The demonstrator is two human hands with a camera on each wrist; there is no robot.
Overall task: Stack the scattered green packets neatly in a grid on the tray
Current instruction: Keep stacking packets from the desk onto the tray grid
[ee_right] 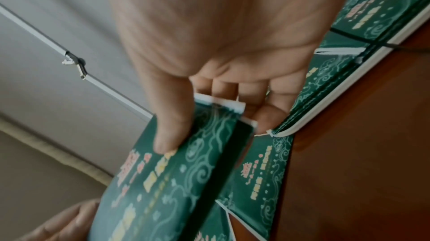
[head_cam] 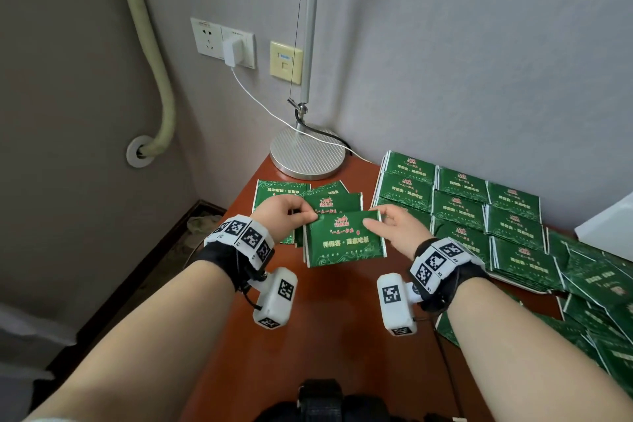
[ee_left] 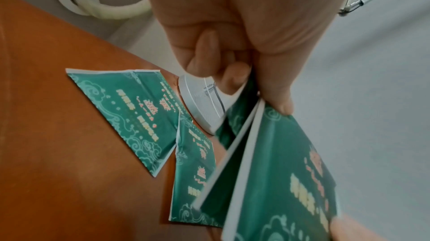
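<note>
Both hands hold a small stack of green packets [head_cam: 344, 238] above the table [head_cam: 325, 336], roughly at the centre of the head view. The left hand [head_cam: 284, 212] pinches the stack's upper-left corner, at about 10 o'clock on the stack, thumb on top and curled fingers beneath; the left wrist view shows at least two packets in that pinch, their white edges fanned apart. The right hand [head_cam: 397, 226] grips the upper-right corner, at about 2 o'clock, thumb [ee_right: 172, 125] pressed on the top face and fingers under the edge. Loose packets [head_cam: 284, 193] lie on the table just past the stack at 11 o'clock, partly under it. The grid [head_cam: 479, 212] of stacked packets lies at 3 o'clock, its near-left corner just beside the right hand; the tray is barely seen under it. A scattered heap [head_cam: 603, 301] lies at 4 o'clock. The lamp base [head_cam: 306, 154] stands at 12 o'clock, near the table's far edge. Bare table shows toward 6 o'clock between the forearms; the table's left edge runs close to the left wrist.
</note>
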